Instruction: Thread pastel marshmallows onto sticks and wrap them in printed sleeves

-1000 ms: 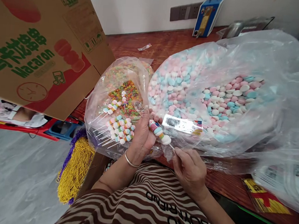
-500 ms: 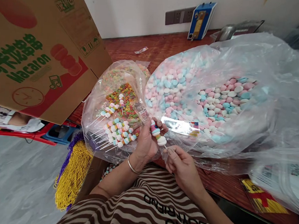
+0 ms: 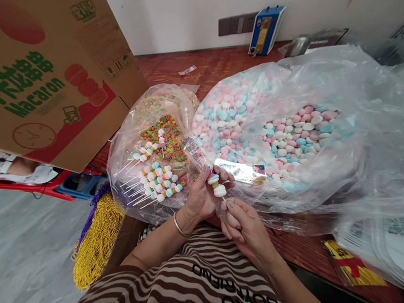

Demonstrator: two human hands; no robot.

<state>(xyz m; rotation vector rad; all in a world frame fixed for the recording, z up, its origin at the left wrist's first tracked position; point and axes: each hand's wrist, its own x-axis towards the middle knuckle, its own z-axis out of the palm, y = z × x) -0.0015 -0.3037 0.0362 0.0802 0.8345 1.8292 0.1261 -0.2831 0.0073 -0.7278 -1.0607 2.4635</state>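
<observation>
My left hand point(image 3: 201, 196), with a thin bangle on the wrist, closes its fingers around the upper sweets of a candy skewer point(image 3: 217, 186) stacked with pink, blue and white pieces. My right hand point(image 3: 243, 223) pinches the thin stick just below the lowest white sweet. Both hands are held close together over my striped shirt, in front of the bags. Several finished skewers point(image 3: 153, 178) lie inside a small clear bag of colourful ring candies point(image 3: 164, 136) to the left.
A big clear plastic bag of pink, blue and white sweets point(image 3: 288, 131) covers the wooden table point(image 3: 212, 67). A "Macaron" cardboard box point(image 3: 49, 77) stands at left. Gold bead strands point(image 3: 97, 236) hang below it. A blue device point(image 3: 262, 29) leans against the wall.
Both hands have drawn in closer to each other and to my body. The skewer now shows fewer sweets beyond my left fingers, and my right hand has slid up the stick.
</observation>
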